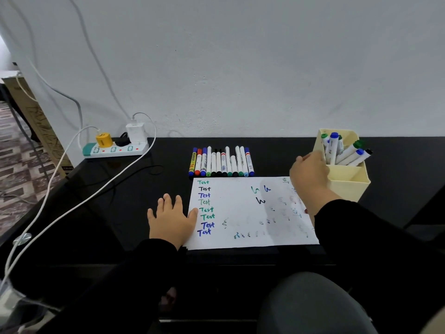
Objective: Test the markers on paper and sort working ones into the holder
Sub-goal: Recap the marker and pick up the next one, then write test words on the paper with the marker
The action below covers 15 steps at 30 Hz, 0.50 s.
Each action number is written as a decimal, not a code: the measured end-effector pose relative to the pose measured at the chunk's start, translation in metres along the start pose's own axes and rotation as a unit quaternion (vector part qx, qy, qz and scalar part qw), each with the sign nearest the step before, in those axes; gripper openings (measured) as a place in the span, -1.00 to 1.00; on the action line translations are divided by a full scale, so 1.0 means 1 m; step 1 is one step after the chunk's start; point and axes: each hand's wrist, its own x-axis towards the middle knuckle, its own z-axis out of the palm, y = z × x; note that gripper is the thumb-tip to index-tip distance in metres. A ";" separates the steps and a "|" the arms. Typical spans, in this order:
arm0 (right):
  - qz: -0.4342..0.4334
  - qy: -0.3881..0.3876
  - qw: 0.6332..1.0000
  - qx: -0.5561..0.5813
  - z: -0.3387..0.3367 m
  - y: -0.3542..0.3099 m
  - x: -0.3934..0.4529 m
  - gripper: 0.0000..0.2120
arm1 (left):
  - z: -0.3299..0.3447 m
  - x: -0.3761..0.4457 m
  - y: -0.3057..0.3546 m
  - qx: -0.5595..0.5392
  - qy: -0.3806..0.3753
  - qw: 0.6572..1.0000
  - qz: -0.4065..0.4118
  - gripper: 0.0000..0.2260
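A white paper sheet (243, 213) lies on the black desk, with "Test" written down its left side in green, black and blue. Behind it, a row of several capped markers (221, 162) lies side by side. A cream holder (349, 182) stands at the right with several markers (342, 148) in its back compartment. My left hand (172, 218) rests flat, fingers spread, its thumb on the paper's left edge. My right hand (309, 175) hovers beside the holder's left wall, fingers toward the markers inside; whether it holds anything is hidden.
A white power strip (115, 149) with a yellow plug and a white charger sits at the back left. White cables (72, 203) trail across the desk's left side. The wall stands right behind the desk. A grey chair edge (313, 302) shows below.
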 end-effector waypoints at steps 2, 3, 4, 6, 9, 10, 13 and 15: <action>-0.034 -0.021 0.999 0.012 0.011 -0.001 -0.003 -0.71 | 0.001 0.000 0.000 -0.005 0.004 1.000 -0.001 -0.39; -0.043 -0.027 0.999 0.003 0.016 -0.003 -0.005 -0.72 | 0.001 0.000 0.000 -0.007 0.006 1.000 0.000 -0.39; -0.046 -0.036 0.998 -0.014 0.022 -0.007 -0.006 -0.73 | 0.001 0.000 0.000 -0.010 0.007 1.000 0.003 -0.39; -0.055 -0.060 0.995 -0.053 0.036 -0.015 -0.008 -0.75 | 0.000 0.000 -0.001 -0.012 0.008 1.000 0.008 -0.40; -0.057 -0.113 0.988 -0.093 0.056 -0.025 -0.005 -0.71 | 0.000 0.000 -0.001 -0.011 0.008 1.000 0.011 -0.40; -0.051 -0.131 0.985 -0.098 0.063 -0.027 -0.002 -0.70 | 0.001 0.001 -0.001 -0.010 0.008 1.000 0.011 -0.40; -0.052 -0.184 0.976 -0.108 0.078 -0.035 0.010 -0.75 | 0.002 0.003 0.000 -0.003 0.007 1.000 0.002 -0.40; -0.056 -0.216 0.968 -0.118 0.085 -0.040 0.014 -0.74 | 0.001 0.004 0.001 -0.001 0.004 1.000 0.001 -0.39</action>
